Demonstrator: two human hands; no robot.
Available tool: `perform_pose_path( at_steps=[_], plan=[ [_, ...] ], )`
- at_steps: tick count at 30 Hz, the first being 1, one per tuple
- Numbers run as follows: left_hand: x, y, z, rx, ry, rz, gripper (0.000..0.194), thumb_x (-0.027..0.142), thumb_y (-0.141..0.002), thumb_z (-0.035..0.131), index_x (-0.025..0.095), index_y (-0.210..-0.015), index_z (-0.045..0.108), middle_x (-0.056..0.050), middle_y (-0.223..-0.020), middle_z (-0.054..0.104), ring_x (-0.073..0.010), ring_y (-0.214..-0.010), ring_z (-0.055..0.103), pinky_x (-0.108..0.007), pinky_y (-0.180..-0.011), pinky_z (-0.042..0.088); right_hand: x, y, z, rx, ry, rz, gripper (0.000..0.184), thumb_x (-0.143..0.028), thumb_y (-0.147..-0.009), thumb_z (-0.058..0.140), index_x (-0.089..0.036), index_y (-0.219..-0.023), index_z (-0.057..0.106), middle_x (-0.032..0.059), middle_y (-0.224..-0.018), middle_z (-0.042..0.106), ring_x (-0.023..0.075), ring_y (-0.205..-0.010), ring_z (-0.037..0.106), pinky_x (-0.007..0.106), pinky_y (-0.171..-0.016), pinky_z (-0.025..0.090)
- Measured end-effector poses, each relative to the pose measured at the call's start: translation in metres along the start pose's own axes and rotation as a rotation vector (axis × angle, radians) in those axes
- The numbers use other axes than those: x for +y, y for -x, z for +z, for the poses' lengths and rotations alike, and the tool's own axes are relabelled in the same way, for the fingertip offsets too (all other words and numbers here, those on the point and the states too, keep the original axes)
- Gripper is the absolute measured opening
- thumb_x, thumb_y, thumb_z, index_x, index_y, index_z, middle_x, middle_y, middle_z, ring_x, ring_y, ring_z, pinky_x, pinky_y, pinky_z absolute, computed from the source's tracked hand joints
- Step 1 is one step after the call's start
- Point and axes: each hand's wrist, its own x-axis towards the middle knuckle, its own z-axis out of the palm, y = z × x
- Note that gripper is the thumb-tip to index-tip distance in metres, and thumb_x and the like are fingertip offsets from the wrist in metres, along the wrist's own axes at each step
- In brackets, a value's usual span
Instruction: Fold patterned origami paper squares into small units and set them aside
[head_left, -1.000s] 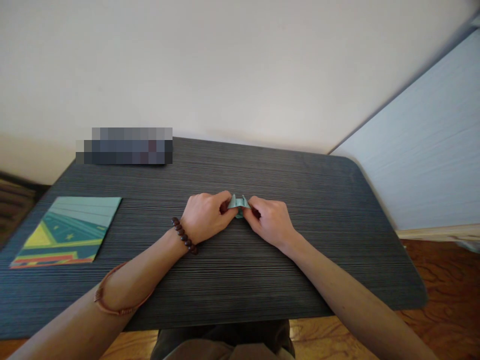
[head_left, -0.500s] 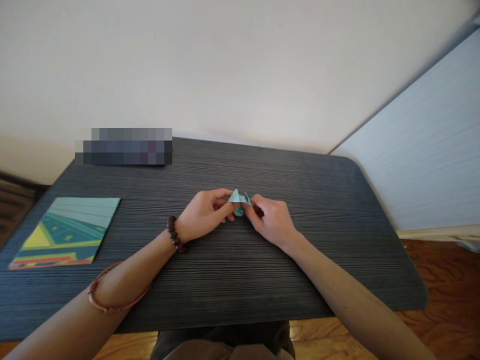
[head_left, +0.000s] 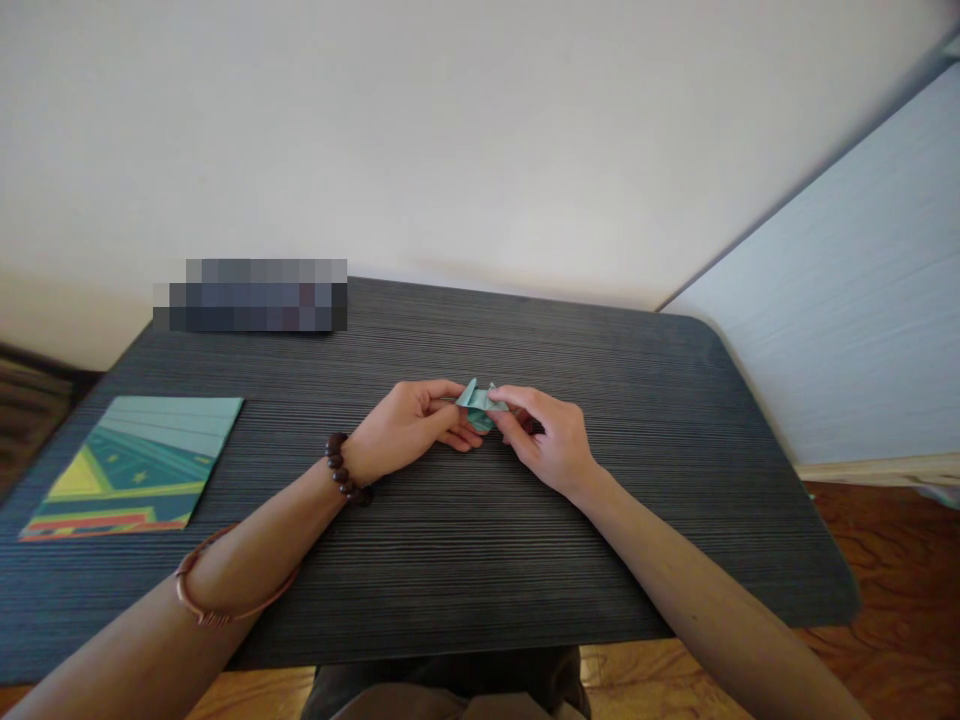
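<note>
A small folded piece of teal paper (head_left: 477,405) is held just above the middle of the dark striped table (head_left: 480,560). My left hand (head_left: 409,428) pinches its left side between thumb and fingers; a brown bead bracelet sits on that wrist. My right hand (head_left: 549,440) grips the paper's right side, with its fingers curled over the paper's top edge. Both hands meet at the paper, and much of it is hidden between the fingers.
A square stack of patterned teal, yellow and red paper (head_left: 131,465) lies at the table's left edge. A blurred dark object (head_left: 251,295) rests at the far left of the table. A pale wall stands behind, a light panel to the right, wooden floor below.
My left hand has turned palm-inward and its wrist has shifted left. My right hand's fingers have moved up over the paper's top. The paper has stayed between both hands.
</note>
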Motion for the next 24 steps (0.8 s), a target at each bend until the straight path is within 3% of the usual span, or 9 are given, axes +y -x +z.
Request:
perform_pose_path(
  at_steps=[7,11,15,24],
  plan=[
    [0.005,0.003,-0.007,-0.036,0.047,-0.044,0.024,0.018,-0.078,0.058,0.009,-0.1,0.06,-0.009,-0.078,0.072,-0.0174,-0.074,0.069,-0.029,-0.074,0.055,0.003,0.0,-0.002,-0.013,-0.117,-0.045,0.018,-0.022,-0.086,0.055,-0.02,-0.103,0.061,0.0014,-0.085,0.069,0.0075,-0.058,0.061,0.019,-0.057,0.05],
    [0.005,0.003,-0.012,-0.12,0.115,-0.026,0.028,0.029,-0.081,0.057,0.011,-0.102,0.059,-0.011,-0.083,0.072,-0.0212,-0.08,0.069,-0.033,-0.076,0.055,0.004,0.0,-0.003,-0.013,-0.008,-0.102,0.019,-0.021,-0.086,0.053,-0.02,-0.102,0.063,0.0015,-0.08,0.069,0.0085,-0.059,0.06,0.02,-0.057,0.048],
    [0.008,0.003,-0.01,-0.09,0.058,-0.055,0.033,0.039,-0.079,0.063,0.011,-0.097,0.06,-0.01,-0.082,0.072,-0.0195,-0.076,0.069,-0.032,-0.074,0.056,0.004,0.001,-0.005,-0.054,0.06,-0.109,0.022,-0.02,-0.086,0.05,-0.019,-0.103,0.064,0.0024,-0.082,0.07,0.0093,-0.061,0.06,0.022,-0.059,0.047],
    [0.003,0.001,-0.012,-0.102,0.007,-0.03,0.037,0.028,-0.074,0.07,0.012,-0.105,0.056,-0.007,-0.086,0.071,-0.0153,-0.078,0.068,-0.027,-0.075,0.056,-0.002,-0.001,-0.011,-0.103,-0.036,-0.059,0.026,-0.021,-0.085,0.049,-0.017,-0.106,0.064,0.0038,-0.089,0.07,0.011,-0.067,0.061,0.024,-0.066,0.05]
  ],
)
